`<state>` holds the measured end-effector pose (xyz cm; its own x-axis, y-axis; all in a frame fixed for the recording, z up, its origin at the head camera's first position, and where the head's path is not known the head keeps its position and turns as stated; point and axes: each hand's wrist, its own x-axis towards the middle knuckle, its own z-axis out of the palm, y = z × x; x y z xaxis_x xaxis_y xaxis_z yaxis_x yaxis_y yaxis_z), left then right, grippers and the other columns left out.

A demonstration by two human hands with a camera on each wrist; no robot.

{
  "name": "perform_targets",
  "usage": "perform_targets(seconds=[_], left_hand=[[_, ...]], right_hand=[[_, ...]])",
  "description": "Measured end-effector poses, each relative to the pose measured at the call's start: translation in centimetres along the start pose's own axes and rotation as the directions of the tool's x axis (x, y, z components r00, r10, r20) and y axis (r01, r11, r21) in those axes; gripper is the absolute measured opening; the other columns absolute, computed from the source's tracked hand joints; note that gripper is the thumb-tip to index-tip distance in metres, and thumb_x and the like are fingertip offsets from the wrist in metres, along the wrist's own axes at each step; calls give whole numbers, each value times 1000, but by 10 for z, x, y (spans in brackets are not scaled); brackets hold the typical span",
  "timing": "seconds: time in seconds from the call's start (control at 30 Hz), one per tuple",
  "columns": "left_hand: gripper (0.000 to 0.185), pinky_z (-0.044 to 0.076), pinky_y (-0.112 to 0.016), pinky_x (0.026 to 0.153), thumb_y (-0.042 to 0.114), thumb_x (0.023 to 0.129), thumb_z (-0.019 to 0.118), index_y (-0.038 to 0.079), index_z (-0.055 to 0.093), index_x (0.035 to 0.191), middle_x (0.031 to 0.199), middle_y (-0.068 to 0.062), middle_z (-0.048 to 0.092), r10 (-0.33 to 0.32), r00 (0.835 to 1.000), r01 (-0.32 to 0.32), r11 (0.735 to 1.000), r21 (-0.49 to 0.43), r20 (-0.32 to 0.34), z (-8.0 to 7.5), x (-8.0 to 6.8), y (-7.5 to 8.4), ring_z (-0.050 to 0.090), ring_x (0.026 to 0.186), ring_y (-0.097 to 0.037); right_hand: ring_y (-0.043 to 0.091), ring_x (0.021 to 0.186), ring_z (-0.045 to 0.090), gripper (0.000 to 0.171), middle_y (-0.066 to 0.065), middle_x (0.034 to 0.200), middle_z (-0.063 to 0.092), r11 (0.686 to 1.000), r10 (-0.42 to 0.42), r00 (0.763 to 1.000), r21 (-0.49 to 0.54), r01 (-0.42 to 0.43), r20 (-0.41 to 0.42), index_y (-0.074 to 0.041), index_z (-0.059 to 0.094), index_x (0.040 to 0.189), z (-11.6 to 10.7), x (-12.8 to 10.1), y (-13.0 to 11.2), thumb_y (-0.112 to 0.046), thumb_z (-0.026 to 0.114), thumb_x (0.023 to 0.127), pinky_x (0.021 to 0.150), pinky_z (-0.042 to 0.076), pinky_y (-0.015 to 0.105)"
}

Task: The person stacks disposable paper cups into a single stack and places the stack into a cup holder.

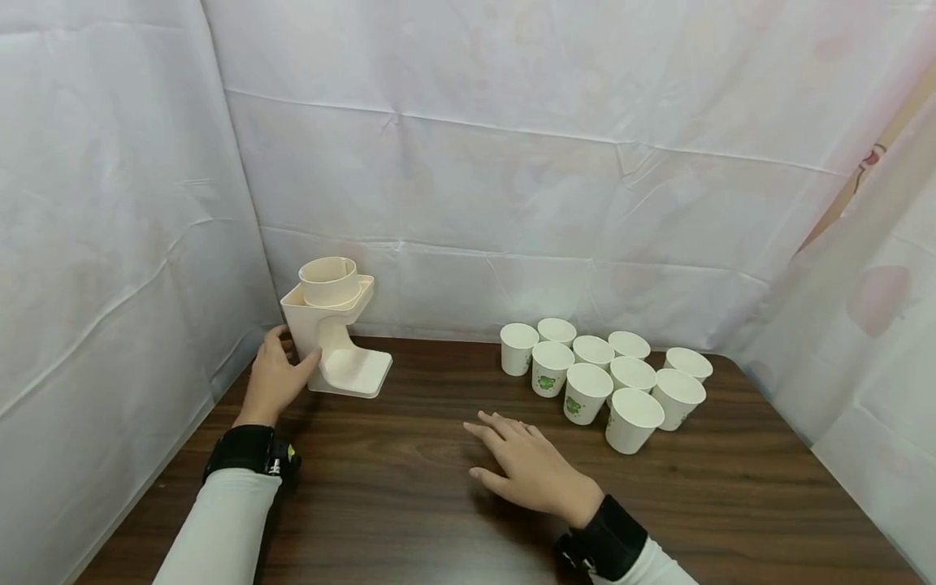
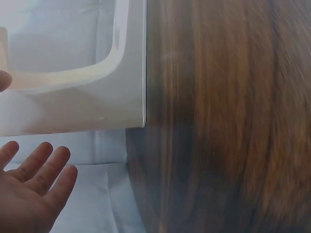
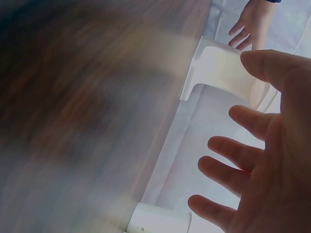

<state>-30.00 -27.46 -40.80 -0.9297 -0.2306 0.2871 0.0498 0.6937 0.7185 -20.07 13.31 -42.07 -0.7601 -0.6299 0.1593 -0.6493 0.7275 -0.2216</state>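
Note:
A cream plastic stand (image 1: 300,321) with a flat base and a round, open-topped holder (image 1: 329,280) is at the table's left back. My left hand (image 1: 274,375) is beside its upright side, thumb toward the front. In the left wrist view, the spread left fingers (image 2: 59,160) show a gap from the stand's edge (image 2: 82,114), while the thumb overlaps it. Mid-table, my right hand (image 1: 534,467) hovers palm down with fingers spread, holding nothing. To its right, several white paper cups (image 1: 634,418) with green prints stand upright in a cluster.
The dark wood table (image 1: 409,487) is bordered by hanging white cloth (image 1: 468,203) at the back and both sides. The cloth on the left comes close to my left hand and the stand. Black bands (image 1: 244,448) circle both wrists.

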Motion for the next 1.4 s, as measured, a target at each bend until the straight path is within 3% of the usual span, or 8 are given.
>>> perform_targets(seconds=[0.13,0.3,0.57,0.77,1.4], left_hand=[[88,42,-61,98,44,97,59,-4,14,155,139,-34,39,5,1000,-4,998,-65,2,4,5,-3,46,124,-49],[90,41,-61,98,42,96,62,-5,13,155,140,-36,37,-1,1000,1,997,-79,-1,7,8,-5,44,124,-49],[84,38,-60,99,40,99,57,-6,13,154,139,-36,38,-1,1000,-1,993,-121,-9,11,13,-3,42,124,-47],[83,33,-62,105,41,100,56,-8,14,153,144,-36,34,8,1000,-6,990,-140,12,11,15,-3,37,133,-49],[86,36,-61,100,48,100,55,-7,15,153,142,-35,37,4,999,0,990,-138,34,7,8,-2,41,128,-47]], right_hand=[[30,142,37,59,9,158,35,1000,-6,1000,14,5,16,-21,40,154,-1,2,-1,-46,56,102,107,34,61],[31,142,37,59,9,158,35,1000,-15,999,27,14,30,-21,40,154,0,3,-2,-45,55,102,106,34,62],[28,142,37,58,5,158,37,997,-51,998,62,48,37,-30,35,156,0,3,-1,-48,52,103,105,35,61],[28,142,38,58,6,157,39,991,-91,995,98,86,47,-32,34,156,-1,1,-1,-51,50,103,105,36,61],[26,142,38,57,7,156,40,993,-55,997,104,49,48,-29,38,155,-4,-10,9,-51,49,103,104,36,60]])
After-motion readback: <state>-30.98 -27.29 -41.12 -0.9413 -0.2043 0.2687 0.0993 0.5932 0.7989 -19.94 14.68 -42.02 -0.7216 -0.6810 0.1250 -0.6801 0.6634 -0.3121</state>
